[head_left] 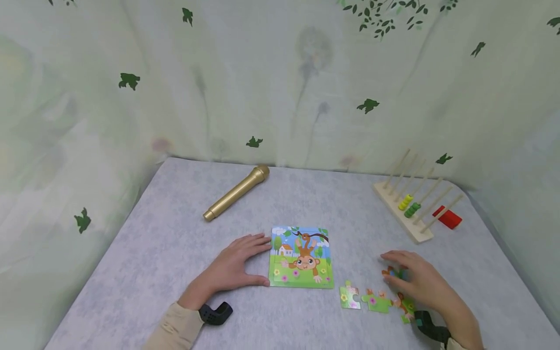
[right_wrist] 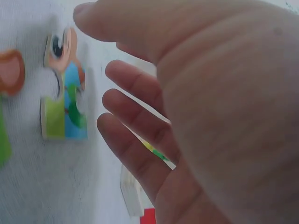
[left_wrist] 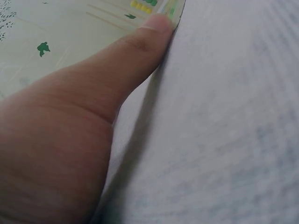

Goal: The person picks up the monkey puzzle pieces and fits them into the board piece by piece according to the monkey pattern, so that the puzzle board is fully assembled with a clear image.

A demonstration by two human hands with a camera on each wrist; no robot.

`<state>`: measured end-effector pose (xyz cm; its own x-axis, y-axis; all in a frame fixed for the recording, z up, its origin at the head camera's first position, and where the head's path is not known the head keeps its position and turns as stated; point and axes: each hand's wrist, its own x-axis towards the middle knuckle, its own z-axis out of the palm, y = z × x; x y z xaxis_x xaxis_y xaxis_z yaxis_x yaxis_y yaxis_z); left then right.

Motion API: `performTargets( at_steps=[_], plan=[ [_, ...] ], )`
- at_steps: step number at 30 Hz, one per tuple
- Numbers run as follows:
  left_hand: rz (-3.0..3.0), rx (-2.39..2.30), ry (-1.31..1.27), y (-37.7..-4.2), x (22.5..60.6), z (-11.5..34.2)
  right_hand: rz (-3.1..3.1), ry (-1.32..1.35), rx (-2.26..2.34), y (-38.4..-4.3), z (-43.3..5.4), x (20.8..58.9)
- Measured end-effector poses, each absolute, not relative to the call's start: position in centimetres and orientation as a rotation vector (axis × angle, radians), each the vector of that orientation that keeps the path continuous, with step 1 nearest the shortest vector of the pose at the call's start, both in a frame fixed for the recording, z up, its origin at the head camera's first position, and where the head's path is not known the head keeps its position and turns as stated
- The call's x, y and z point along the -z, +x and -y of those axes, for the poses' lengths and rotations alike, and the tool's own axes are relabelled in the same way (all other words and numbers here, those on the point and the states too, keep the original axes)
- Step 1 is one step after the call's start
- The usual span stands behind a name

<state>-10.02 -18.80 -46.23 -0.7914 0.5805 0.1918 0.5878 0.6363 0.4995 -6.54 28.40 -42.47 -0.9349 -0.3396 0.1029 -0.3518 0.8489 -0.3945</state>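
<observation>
A square jigsaw puzzle (head_left: 302, 262) with a monkey hanging from a branch lies flat on the table. My left hand (head_left: 234, 265) rests at its left side, thumb and fingertips right at the edge; the left wrist view shows the thumb (left_wrist: 135, 46) stretched along it. To the right, my right hand (head_left: 417, 282) hovers low over loose puzzle pieces, thumb and fingers apart with nothing between them. One piece with a monkey's eye (right_wrist: 72, 105) lies beside the fingertips. A green piece with a flower (head_left: 349, 297), another green piece (head_left: 378, 304) and a brown-and-green piece (head_left: 408, 307) form a row.
Behind the puzzle lies a gold microphone (head_left: 236, 193), slanted. At the back right stands a wooden peg rack (head_left: 400, 214) with yellow beads (head_left: 405, 202) and green beads (head_left: 412, 210). A red block (head_left: 448, 218) is beside it. A patterned curtain (head_left: 280, 87) hangs behind the table.
</observation>
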Motion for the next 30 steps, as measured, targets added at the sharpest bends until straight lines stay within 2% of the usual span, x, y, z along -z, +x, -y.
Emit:
performTargets(
  at_steps=[11,24,30],
  plan=[
    [2.829,0.878,-1.009,-10.2,46.4,18.9,3.048,0.531,-0.706,-6.8,-29.6,42.6],
    [2.847,0.896,-1.014,-10.1,46.0,18.8,3.19,0.304,-0.752,-6.1,-30.5,42.2],
    [2.849,0.892,-1.009,-10.0,46.1,18.9,3.175,0.323,-0.744,-6.3,-30.8,42.4]
  ],
)
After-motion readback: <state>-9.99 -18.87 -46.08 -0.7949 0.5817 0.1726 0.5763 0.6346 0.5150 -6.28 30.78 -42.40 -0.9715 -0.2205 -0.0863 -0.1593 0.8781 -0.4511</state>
